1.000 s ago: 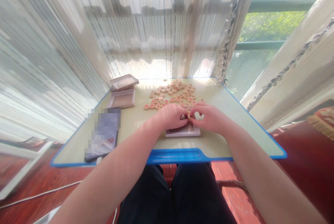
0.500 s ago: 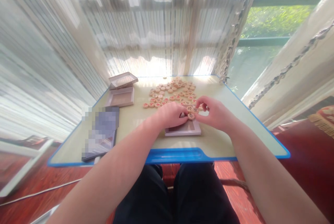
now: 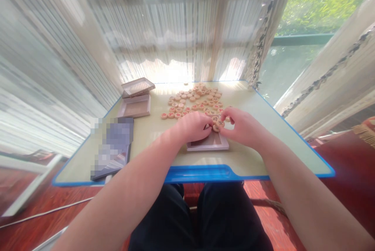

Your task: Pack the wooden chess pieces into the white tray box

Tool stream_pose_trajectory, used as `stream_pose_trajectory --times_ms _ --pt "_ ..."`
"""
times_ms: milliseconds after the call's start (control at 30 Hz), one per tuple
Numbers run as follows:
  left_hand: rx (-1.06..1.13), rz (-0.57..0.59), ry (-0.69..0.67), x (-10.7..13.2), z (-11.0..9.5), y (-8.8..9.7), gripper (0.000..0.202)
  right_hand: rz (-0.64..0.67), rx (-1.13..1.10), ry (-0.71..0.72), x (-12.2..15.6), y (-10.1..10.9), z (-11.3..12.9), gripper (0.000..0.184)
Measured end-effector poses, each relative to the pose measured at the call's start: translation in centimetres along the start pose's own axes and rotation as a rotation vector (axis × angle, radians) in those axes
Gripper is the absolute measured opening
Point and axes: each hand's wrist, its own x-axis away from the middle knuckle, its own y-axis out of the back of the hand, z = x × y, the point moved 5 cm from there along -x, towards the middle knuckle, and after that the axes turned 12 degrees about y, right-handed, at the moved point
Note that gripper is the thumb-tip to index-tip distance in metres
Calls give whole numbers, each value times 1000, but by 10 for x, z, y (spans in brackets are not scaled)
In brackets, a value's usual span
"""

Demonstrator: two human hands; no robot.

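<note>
Several round wooden Chinese chess pieces [image 3: 216, 123] with dark characters are bunched at the far side of a shallow pale box [image 3: 208, 148]. My left hand [image 3: 195, 127] reaches over the box from the left, its curled fingertips against the left of the bunch. From the right, my right hand [image 3: 244, 126] grips the same bunch between thumb and bent index finger. Part of the box lies hidden under my left hand. Just beyond it, more chess pieces [image 3: 195, 107] with red or dark characters are spread over the table.
Another shallow open box [image 3: 134, 106] lies at the far left, with a tilted lid-like tray [image 3: 138, 86] behind it. A dark flat device [image 3: 115, 149], partly pixelated, rests at the left edge. The pale table [image 3: 281, 141] has a blue rim; sheer curtains hang beyond.
The bunched pieces have shifted slightly and sit closer together, with both hands still at them. The whole view has tilted a little, moving the scene slightly.
</note>
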Motion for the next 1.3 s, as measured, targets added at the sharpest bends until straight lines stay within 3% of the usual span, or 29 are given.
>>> stream_pose_trajectory --times_ms 367,667,1200,1300 --pt "-22 49 19 -1 -3 1 31 -78 32 -33 -2 5 -3 15" --pt "-33 50 -5 -1 -4 0 28 25 58 -17 -1 -5 4 12" --pt "-28 56 33 -2 -5 1 30 -76 84 -28 0 4 2 13" --pt "-22 51 20 -2 -5 1 28 -38 71 -23 0 2 2 12"
